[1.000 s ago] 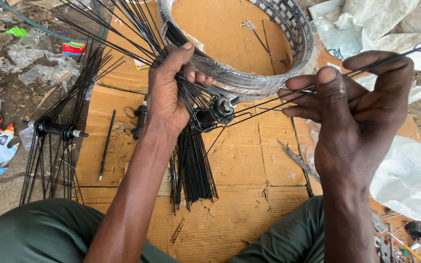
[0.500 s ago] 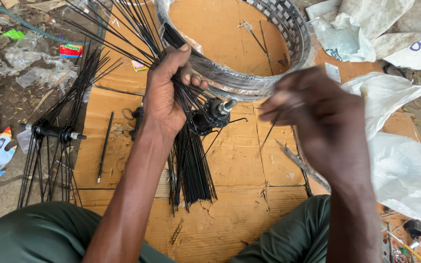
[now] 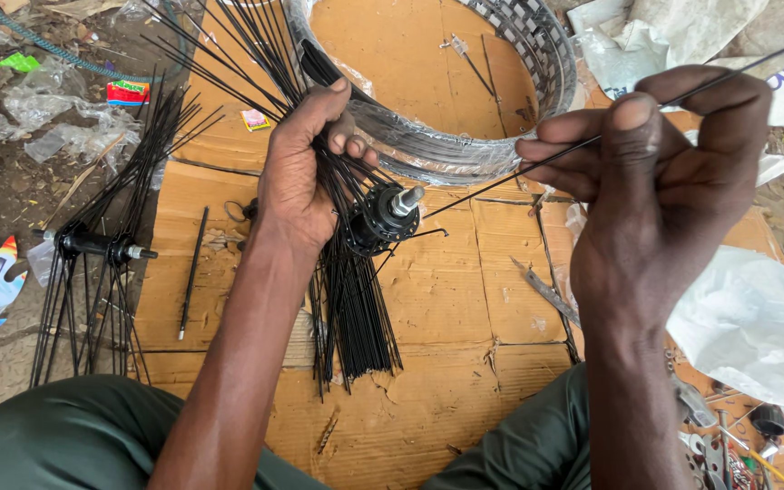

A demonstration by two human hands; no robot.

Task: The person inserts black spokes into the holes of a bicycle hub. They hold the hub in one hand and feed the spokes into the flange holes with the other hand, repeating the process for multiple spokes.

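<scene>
My left hand (image 3: 306, 172) grips a black wheel hub (image 3: 381, 218) together with a fanned bundle of black spokes (image 3: 348, 308) that hang down over the cardboard. My right hand (image 3: 660, 181) pinches one thin black spoke (image 3: 501, 179) between thumb and fingers; the spoke runs slanting from the hub up past the hand to the right edge. Just behind both hands a silver wheel rim (image 3: 465, 150) lies flat on the cardboard.
A second hub with spokes (image 3: 93, 249) lies at the left edge of the cardboard sheet (image 3: 455, 308). A loose spoke (image 3: 192, 272) rests beside it. White plastic bags (image 3: 755, 327) lie at right, small tools (image 3: 728, 449) at the lower right, litter at upper left.
My right hand has moved up and to the right, drawing a single spoke out from the hub. The left hand has kept its grip on hub and bundle.
</scene>
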